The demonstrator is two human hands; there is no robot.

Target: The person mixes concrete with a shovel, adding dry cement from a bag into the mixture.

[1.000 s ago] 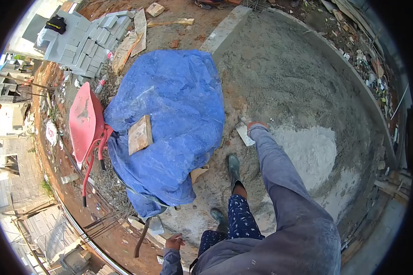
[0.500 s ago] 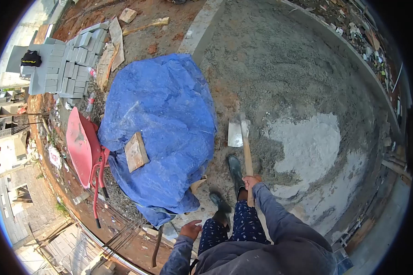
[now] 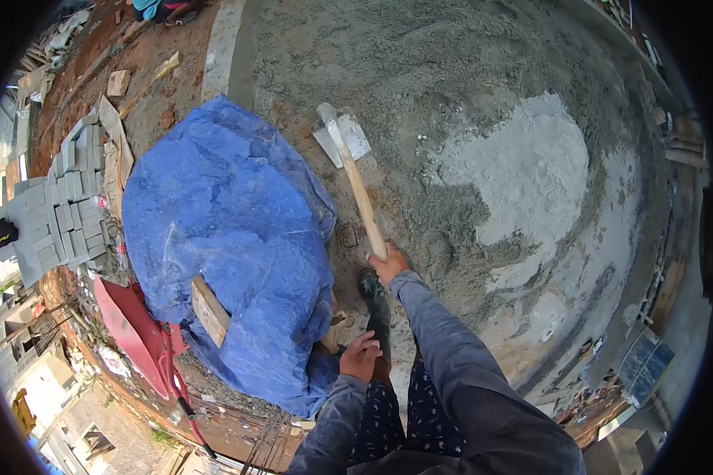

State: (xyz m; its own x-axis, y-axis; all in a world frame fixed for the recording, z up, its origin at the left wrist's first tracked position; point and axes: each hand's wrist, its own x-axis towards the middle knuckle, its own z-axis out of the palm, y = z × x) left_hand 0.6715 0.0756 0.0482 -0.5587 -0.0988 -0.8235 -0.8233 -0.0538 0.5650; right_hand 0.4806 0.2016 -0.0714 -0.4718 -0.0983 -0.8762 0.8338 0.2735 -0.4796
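My right hand (image 3: 389,264) is wrapped round the wooden handle of a hoe (image 3: 362,195). Its wide metal blade (image 3: 355,136) is up ahead, over the grey sandy ground between a blue tarp and a pale powder patch. My left hand (image 3: 360,355) holds nothing; its fingers are loosely bent and apart, in front of my legs near the tarp's lower edge. One dark rubber boot (image 3: 377,313) shows below the right hand. The blue tarp (image 3: 238,206) covers a mound on the left, with a wooden block (image 3: 210,311) lying on top.
Pale grey powder (image 3: 531,170) is spread over damp grey sand at right. A red wheelbarrow (image 3: 135,328) stands left of the tarp, with stacked grey blocks (image 3: 73,202) beyond. A low concrete edge (image 3: 224,51) runs behind the tarp. Another person (image 3: 166,9) is partly visible at the top.
My right hand has carried the hoe forward and left, its blade now farther out. My left hand has come up and inward. The view has turned right, and another person appears at the top.
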